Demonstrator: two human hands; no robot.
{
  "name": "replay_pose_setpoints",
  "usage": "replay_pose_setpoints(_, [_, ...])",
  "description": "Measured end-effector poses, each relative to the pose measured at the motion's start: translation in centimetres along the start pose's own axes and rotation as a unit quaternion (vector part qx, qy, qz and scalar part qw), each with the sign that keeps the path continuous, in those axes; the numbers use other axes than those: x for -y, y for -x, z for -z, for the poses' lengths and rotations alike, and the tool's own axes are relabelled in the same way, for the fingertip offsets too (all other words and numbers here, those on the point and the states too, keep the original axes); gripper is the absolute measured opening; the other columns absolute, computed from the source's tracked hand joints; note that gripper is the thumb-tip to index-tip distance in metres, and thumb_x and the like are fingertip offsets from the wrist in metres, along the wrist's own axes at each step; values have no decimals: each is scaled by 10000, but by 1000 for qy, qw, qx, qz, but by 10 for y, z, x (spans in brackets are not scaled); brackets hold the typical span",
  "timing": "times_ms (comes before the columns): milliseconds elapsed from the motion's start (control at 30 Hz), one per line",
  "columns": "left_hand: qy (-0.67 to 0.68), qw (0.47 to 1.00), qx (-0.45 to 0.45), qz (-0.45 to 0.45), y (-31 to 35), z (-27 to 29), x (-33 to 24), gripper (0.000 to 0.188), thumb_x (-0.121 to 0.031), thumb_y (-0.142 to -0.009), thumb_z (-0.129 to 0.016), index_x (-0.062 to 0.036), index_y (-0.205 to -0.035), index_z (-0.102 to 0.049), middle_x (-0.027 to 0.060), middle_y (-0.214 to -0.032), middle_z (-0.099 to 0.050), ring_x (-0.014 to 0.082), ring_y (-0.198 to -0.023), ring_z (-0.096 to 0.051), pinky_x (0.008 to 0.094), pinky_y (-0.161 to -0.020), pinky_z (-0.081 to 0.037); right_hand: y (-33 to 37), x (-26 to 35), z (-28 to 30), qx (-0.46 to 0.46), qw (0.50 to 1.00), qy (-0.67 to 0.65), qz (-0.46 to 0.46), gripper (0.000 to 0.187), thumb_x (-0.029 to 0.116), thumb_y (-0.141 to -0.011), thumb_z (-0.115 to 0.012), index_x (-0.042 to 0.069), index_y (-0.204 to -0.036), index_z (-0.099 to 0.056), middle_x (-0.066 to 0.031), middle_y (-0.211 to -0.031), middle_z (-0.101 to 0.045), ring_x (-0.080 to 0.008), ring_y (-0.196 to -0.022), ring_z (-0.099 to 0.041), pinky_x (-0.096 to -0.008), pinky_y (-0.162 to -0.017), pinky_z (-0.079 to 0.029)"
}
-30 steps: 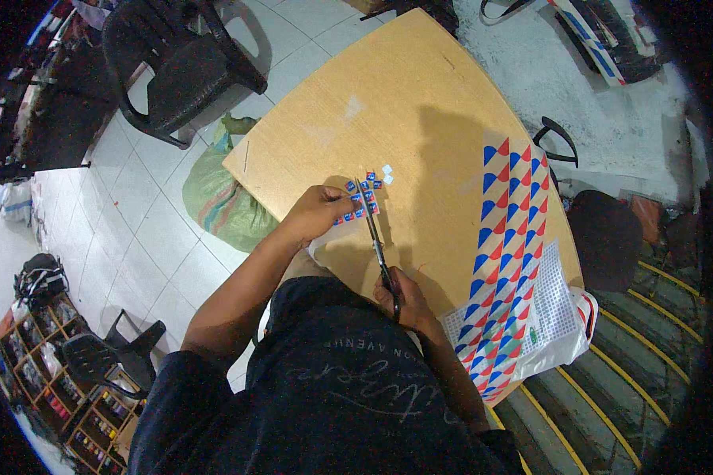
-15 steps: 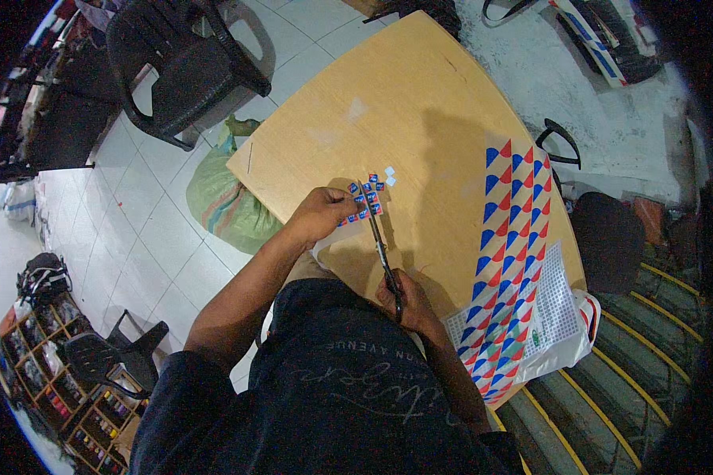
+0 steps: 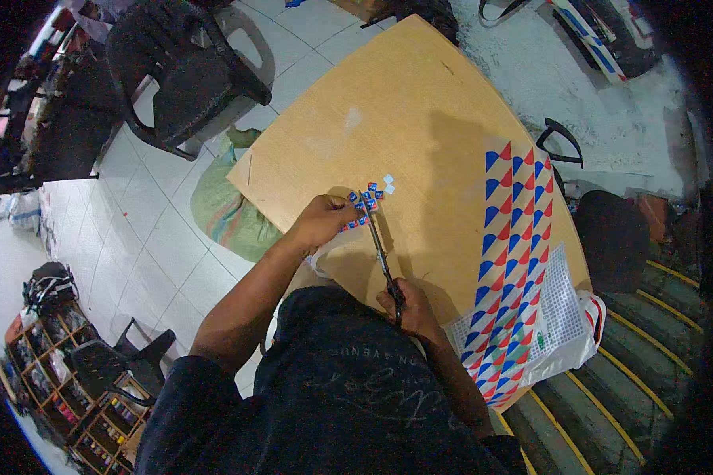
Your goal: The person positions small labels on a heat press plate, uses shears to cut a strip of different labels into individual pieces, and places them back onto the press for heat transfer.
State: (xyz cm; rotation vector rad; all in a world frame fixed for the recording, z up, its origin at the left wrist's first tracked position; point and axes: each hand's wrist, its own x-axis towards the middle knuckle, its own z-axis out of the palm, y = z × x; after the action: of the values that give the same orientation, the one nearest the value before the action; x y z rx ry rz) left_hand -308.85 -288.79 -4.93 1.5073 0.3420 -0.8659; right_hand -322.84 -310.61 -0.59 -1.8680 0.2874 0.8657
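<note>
My left hand (image 3: 325,222) pinches a small sheet of blue-and-red labels (image 3: 360,222) over the table's near left part. Scissors (image 3: 381,255) are in my right hand (image 3: 417,309), their long blades pointing away from me and lying across the label sheet. Whether the blades are parted is too small to tell. Just beyond their tips lie several loose cut labels (image 3: 373,188), blue and red side up. Beside these are small white squares (image 3: 388,183).
On the wooden table's (image 3: 404,87) right side lie long strips with red and blue half-rounds (image 3: 495,269), over a white plastic bag (image 3: 566,348). A green sack (image 3: 234,206) and black chair (image 3: 182,87) stand to the left. Yellow-edged stairs (image 3: 610,372) are at the right.
The whole view has shifted slightly. My left hand still holds the label sheet and my right the scissors, with the blades still across it.
</note>
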Motion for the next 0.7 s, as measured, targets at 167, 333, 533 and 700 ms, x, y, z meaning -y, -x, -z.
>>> replay_pose_setpoints(167, [-24, 1000, -15, -5, 8, -4, -16, 238, -246, -804, -674, -9, -787, -690, -9, -649, -581, 81, -575, -476, 258, -526, -375, -1, 5, 0, -23, 1000, 15, 7, 252, 250, -849, -631, 27, -789, -529, -14, -605, -466, -132, -574, -462, -311, -539, -381])
replay_pose_setpoints(333, [-40, 999, -21, -5, 7, 6, -6, 264, -271, -823, -649, -13, -861, -688, 37, -743, -629, 102, -640, -535, 257, -577, -417, -2, -13, 0, -39, 997, 48, 34, 238, 251, -849, -633, 40, -820, -527, -14, -664, -486, -138, -600, -467, -305, -560, -387])
replay_pose_setpoints(533, [1, 1000, -25, 1, 13, 16, -10, 242, -216, -854, -578, -13, -969, -641, 69, -896, -629, 138, -797, -558, 283, -708, -459, 4, -40, 10, 25, 992, -71, 102, 245, 259, -878, -606, 42, -932, -505, -42, -778, -519, -149, -702, -503, -302, -652, -417])
replay_pose_setpoints(700, [-56, 997, -10, -55, 21, 17, -19, 223, -216, -831, -601, -14, -908, -654, 21, -752, -618, 97, -665, -543, 251, -632, -442, 17, -28, 19, 27, 993, -9, 113, 265, 271, -891, -599, 43, -982, -500, -43, -785, -515, -165, -746, -518, -303, -718, -434])
